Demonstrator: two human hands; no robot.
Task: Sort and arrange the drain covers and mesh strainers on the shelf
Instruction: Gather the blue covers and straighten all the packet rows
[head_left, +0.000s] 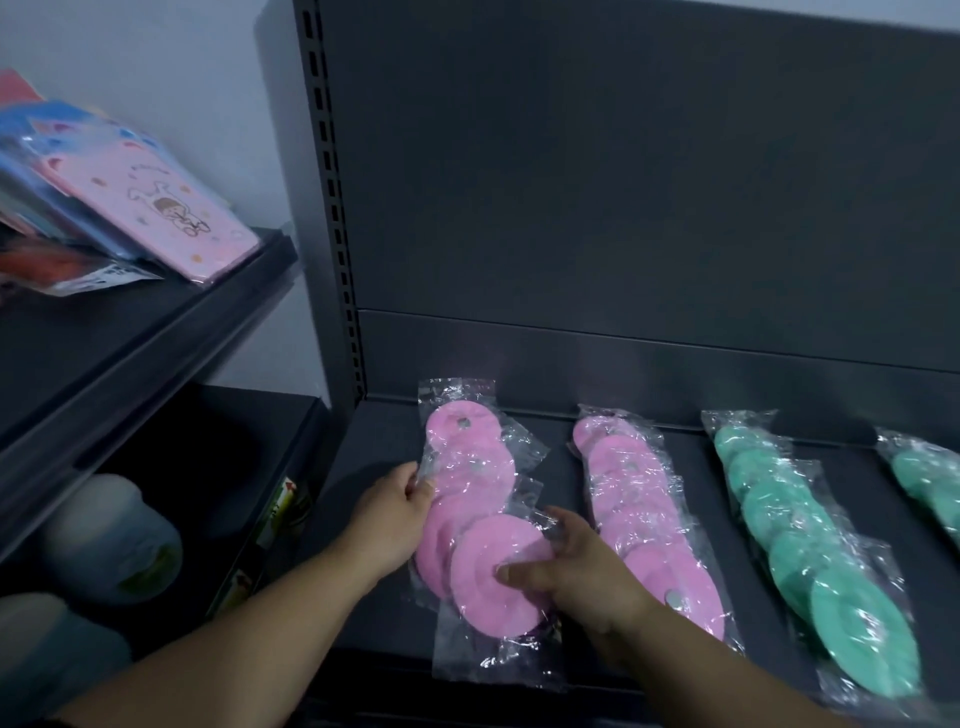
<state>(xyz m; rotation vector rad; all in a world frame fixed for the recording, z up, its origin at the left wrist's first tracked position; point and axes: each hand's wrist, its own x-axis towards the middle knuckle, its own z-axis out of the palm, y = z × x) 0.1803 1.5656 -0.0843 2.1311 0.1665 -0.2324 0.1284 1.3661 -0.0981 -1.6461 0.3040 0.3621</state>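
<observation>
Sorting looks more than half done, I judge. The left grip (400, 499) pinches the plastic edge of a long pink packet (467, 457). The right grip (566, 566) curls round a second pink packet (493, 587) that lies over its near end. Right of both grips, on the shelf (561, 467), another pink row (639, 509), a green row (810, 545) and a further green packet (930, 483) lie straight. The held pair is not yet aligned.

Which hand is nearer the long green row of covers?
Right. The right hand grips a pink packet in the leftmost row, with the second pink row between it and the long green row. The left hand holds the leftmost row's left edge, farther away.
</observation>
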